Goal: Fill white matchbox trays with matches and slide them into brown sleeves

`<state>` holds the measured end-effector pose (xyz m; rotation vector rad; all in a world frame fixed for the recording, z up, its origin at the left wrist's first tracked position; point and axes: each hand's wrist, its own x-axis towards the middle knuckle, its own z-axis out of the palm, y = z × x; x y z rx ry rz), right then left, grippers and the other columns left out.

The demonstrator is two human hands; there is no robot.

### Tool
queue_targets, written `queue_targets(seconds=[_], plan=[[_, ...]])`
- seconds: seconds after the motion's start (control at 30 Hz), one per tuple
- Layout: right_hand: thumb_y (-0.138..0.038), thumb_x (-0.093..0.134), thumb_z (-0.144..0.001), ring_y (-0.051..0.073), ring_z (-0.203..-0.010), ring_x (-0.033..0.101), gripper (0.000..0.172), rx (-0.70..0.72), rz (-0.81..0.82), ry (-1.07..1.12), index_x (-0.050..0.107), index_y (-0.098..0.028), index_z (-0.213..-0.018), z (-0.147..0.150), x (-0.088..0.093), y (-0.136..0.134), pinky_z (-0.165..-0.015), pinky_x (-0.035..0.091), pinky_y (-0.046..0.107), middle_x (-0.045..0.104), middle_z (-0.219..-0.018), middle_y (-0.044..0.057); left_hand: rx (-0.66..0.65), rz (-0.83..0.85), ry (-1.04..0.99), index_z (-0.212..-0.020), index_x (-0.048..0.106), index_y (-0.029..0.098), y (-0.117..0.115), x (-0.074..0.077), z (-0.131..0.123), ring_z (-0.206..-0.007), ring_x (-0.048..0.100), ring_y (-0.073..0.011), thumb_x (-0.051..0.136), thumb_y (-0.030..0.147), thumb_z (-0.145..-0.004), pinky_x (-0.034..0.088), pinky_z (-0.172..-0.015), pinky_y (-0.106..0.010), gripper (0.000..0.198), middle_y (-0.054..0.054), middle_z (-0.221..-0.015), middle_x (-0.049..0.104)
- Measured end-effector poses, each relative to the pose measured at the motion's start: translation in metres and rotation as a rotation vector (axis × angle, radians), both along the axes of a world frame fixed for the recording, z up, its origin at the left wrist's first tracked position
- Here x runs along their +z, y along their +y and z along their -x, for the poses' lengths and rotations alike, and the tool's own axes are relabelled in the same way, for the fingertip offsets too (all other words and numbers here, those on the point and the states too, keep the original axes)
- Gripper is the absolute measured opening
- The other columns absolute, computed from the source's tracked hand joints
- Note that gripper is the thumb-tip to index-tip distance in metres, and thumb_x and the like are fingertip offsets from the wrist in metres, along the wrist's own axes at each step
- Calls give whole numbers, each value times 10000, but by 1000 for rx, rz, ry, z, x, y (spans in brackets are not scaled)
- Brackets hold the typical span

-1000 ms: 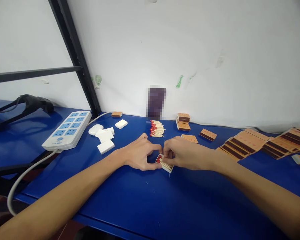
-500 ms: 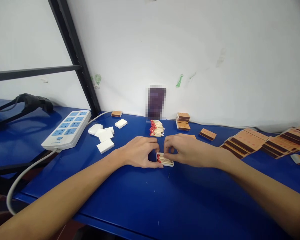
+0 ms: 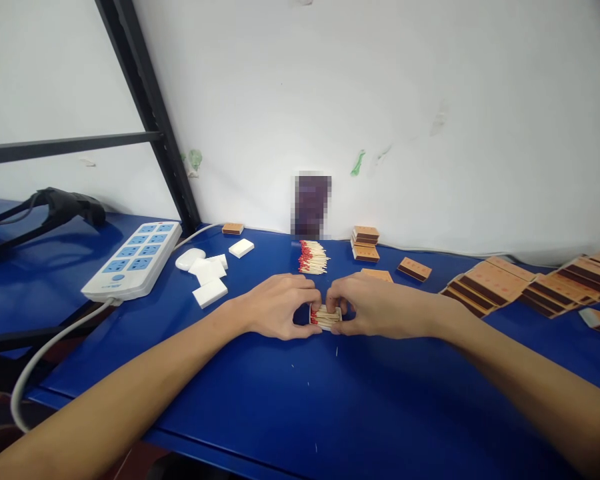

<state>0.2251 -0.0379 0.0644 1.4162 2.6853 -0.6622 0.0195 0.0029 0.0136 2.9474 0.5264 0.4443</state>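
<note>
The thumb and forefinger of the left hand (image 3: pixel 279 308) are pinching the left end of a white matchbox tray (image 3: pixel 331 328), the thumb pressing its near side and the forefinger its far side. The thumb and curled fingers of the right hand (image 3: pixel 383 307) are touching the tray's right end; from where I am standing I cannot tell whether they are gripping it or only resting there. Between both sets of fingertips, matches (image 3: pixel 325 317) are lying in the tray, their red heads pointing toward the left fingers. Directly beyond the fingertips, a loose pile of matches (image 3: pixel 313 257) is resting on the blue table (image 3: pixel 280 400), heads likewise facing left. Just beyond the right fingers, a flat orange box (image 3: pixel 379 275) is showing partly behind the hand, and a stack of matchboxes (image 3: pixel 365 244) is standing farther back. Right of the right fingers, a single matchbox (image 3: pixel 414 269) is lying near, and overlapping rows of orange boxes (image 3: pixel 490 283) are spreading farther out. Left of the left fingers, white rectangular pieces (image 3: pixel 209 272) are overlapping beside a rounded white object (image 3: pixel 190 259); farthest out, a power strip (image 3: pixel 133 260) is lying flat.
</note>
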Motion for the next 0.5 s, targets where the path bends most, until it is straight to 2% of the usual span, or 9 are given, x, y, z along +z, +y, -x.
queue_targets(seconds=[0.3,0.5], plan=[[-448,530,-816,195,-771,588,289,12,26,46,659,-192,-846,-3,1,1,-609,417,283,666,-868,57,23,90,-17,-869,584,174,-2,0,-1,-769,538,-169,602,431,-800,417,-728,-304,267,-26,-845,573],[-269,515,-809,152,-691,579,166,12,-12,53,660,-189,-805,-1,-4,5,-583,401,258,672,-797,27,27,116,-24,-917,538,182,-3,1,-2,-751,522,-166,604,432,-804,412,-722,-304,282,-19,-838,575]])
